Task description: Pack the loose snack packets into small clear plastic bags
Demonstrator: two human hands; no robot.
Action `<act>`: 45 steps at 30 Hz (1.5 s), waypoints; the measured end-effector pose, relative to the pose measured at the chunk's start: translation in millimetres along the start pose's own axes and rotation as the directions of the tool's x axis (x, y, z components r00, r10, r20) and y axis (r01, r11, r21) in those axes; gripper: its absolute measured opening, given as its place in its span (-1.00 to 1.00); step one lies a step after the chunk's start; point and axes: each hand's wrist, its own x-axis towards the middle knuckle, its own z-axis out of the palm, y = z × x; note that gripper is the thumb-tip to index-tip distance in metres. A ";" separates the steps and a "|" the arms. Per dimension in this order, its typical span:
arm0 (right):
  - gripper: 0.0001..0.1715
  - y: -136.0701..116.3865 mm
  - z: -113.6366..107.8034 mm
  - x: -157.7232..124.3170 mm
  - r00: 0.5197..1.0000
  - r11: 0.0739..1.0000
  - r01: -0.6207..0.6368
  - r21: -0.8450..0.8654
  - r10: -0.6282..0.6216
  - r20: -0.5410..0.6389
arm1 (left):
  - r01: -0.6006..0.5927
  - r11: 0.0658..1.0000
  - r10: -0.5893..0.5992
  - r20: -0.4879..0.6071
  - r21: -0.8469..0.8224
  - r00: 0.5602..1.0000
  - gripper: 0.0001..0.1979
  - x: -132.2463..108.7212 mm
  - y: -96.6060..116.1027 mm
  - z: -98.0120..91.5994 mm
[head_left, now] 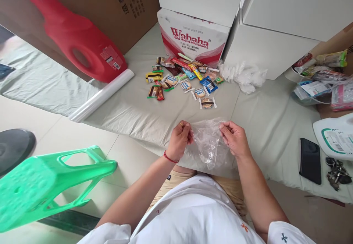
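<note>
A clear plastic bag [208, 142] hangs between my two hands, crumpled and see-through. My left hand [180, 139] pinches one side of its upper edge, thumb against fingers, with a red cord round the wrist. On the opposite side my right hand [234, 137] has the edge in a similar pinch. Beyond the bag, a pile of small wrapped snacks [186, 85] is spread over the pale green sheet [132, 108]. Nearest to my hands lies a clear-wrapped biscuit [207, 103]. To the right of the pile sits a heap of crumpled clear bags [244, 76].
A Wahaha carton [193, 39] stands behind the snacks. Leftward are a red jug [79, 41], a plastic roll [102, 95] and a green stool [55, 185]. Rightward lie a black phone [310, 161], keys [338, 173], a white bottle [338, 135] and a bowl of packets [299, 75].
</note>
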 end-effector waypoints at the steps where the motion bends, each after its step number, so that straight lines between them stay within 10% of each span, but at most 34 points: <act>1: -0.44 -0.6 -2.9 2.0 1.000 1.000 -0.015 0.008 0.015 -0.013 | -0.005 1.000 0.005 -0.020 0.005 1.000 -0.62 3.4 1.8 -3.6; 24: -0.41 20.5 -83.1 21.0 0.978 0.959 -0.076 -0.272 0.018 -0.209 | -0.018 0.997 0.024 -0.070 0.081 0.997 -0.52 19.2 13.8 -60.7; 31: -0.61 -2.2 -80.5 30.9 0.889 0.619 0.184 -0.763 -0.436 -0.139 | 0.027 0.969 -0.013 -0.057 0.246 0.998 -0.46 6.4 6.2 -70.2; 37: -0.82 -26.2 -35.1 21.7 0.790 0.429 0.590 -0.684 -0.483 0.379 | 0.017 0.964 -0.007 -0.039 0.264 0.999 -0.47 4.3 3.5 -69.2; 45: -0.42 -22.6 -7.5 51.1 0.593 0.120 0.774 -0.622 -0.483 0.644 | 0.001 0.967 0.002 -0.012 0.254 1.000 -0.52 2.5 4.3 -66.0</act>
